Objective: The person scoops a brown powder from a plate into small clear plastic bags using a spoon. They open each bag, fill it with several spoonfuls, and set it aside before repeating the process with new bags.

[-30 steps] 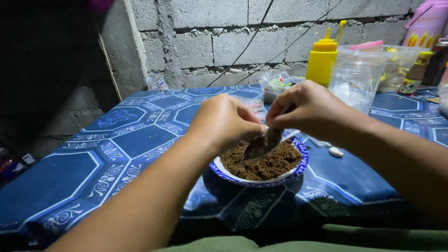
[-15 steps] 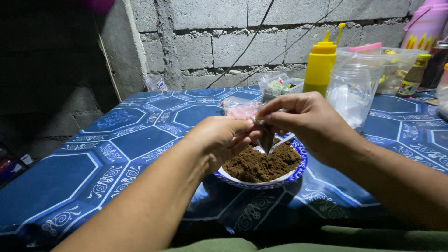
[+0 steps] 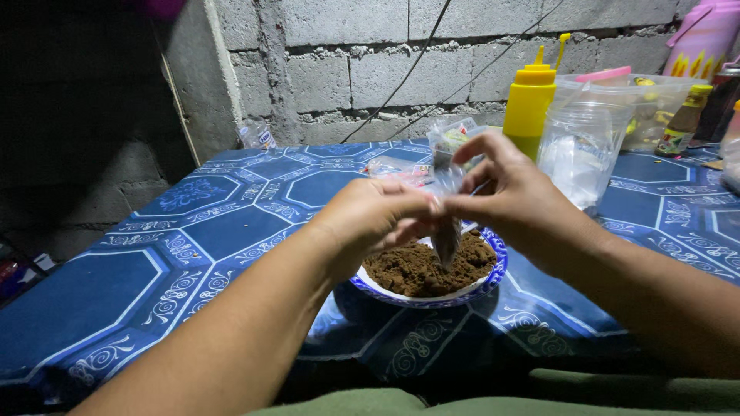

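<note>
A blue-rimmed bowl (image 3: 493, 274) heaped with brown powder (image 3: 408, 271) stands on the blue patterned tablecloth (image 3: 200, 231). Above it hangs a small clear plastic bag (image 3: 446, 231), its lower part dark with the brown powder. My left hand (image 3: 374, 218) pinches the bag's neck from the left. My right hand (image 3: 509, 196) grips the same neck from the right, fingers curled around the loose top of the plastic. The bag's tip hangs just over the powder heap.
A yellow squeeze bottle (image 3: 529, 104), a clear plastic jar (image 3: 580, 146), a clear tub (image 3: 640, 100) and a small brown bottle (image 3: 686, 123) stand at the back right. A grey block wall (image 3: 370, 62) runs behind. The room at left is dark.
Both hands have lifted the bag from lying tilted in the bowl to hanging upright above the powder. My right fingers have shifted up around its neck.
</note>
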